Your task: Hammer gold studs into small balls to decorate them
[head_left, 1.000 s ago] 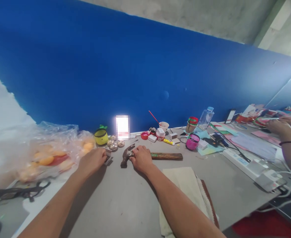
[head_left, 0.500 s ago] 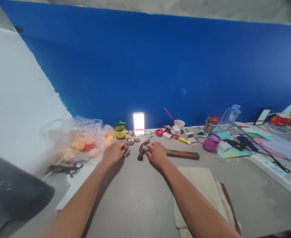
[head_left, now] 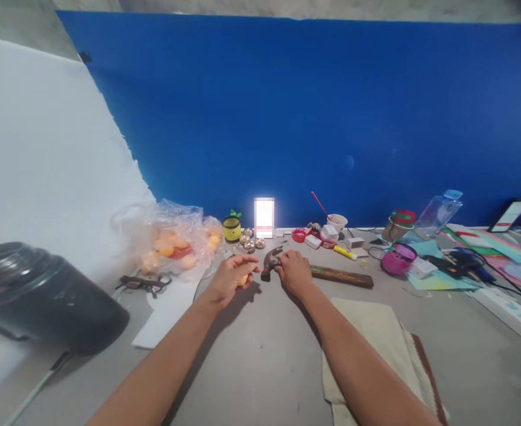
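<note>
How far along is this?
Done: hammer laid out; nothing looks finished. In hand: right hand on the hammer, small orange thing at left hand. Probably left: orange pieces in the clear bag; total unclear.

Shared craft worktable | claw hammer (head_left: 340,276), yellow tube (head_left: 344,252), coloured paper (head_left: 438,279), power strip (head_left: 509,313)

Desk (head_left: 269,367), left: dark cylindrical container (head_left: 47,302) tilted; clear plastic bag (head_left: 176,236) with orange items inside. Rear: yellow cup (head_left: 232,229) beside shiny round pieces. Right: red stick in white cup (head_left: 337,223); pink cup (head_left: 398,259); transparent bottle (head_left: 440,214) leaning; folded cloth (head_left: 371,343), front right.
</note>
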A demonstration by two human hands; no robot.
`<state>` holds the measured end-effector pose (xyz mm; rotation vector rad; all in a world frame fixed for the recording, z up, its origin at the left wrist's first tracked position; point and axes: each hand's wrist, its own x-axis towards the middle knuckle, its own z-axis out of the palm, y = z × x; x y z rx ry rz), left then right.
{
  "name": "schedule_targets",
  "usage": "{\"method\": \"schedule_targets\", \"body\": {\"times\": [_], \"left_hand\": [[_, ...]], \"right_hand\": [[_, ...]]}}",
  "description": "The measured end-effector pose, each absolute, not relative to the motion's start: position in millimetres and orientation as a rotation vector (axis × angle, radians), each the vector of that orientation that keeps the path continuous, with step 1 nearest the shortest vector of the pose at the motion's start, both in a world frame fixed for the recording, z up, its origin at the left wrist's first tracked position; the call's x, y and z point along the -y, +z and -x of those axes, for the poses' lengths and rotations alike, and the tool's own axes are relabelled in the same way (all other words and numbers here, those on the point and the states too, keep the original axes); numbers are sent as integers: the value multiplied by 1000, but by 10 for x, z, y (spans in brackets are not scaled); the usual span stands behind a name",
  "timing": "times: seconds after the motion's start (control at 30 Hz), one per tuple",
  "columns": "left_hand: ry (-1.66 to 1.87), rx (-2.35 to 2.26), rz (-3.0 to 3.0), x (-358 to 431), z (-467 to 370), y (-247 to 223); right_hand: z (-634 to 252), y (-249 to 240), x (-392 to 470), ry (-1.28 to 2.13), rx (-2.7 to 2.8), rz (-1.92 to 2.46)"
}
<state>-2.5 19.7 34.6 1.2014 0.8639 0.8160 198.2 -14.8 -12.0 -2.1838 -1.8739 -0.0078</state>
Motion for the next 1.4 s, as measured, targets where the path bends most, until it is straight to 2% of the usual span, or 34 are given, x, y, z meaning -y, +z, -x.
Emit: {"method": "schedule_targets", "body": {"times": [0.27, 0.37, 0.47, 0.57, 0.9, 1.07, 1.23, 1.4], "left_hand": [[821, -804, -932, -214, 40, 106], [817, -792, -870, -228, 63, 83], [825, -772, -849, -212, 54, 66], [831, -769, -868, -182, 28, 39], [898, -868, -1091, -148, -32, -63], [854, -774, -1035, -132, -17, -4], [846, -609, -887, -103, -22, 33], [920, -790, -1415, -47, -40, -46]], "right_hand": [[-2106, -105, 196, -86, 1678, 2202], [-2064, -96, 177, -84, 1617, 1844], [-1914, -129, 154, 143, 1585, 1469], [-1770, -163, 162, 382, 1610, 1281], [-1698, -117, 199, 433, 1684, 1280], [-1674, -82, 218, 484, 1568, 1319], [-1723, -28, 213, 802, 1211, 1263], [-1818, -59, 168, 1073, 897, 1135]]}}
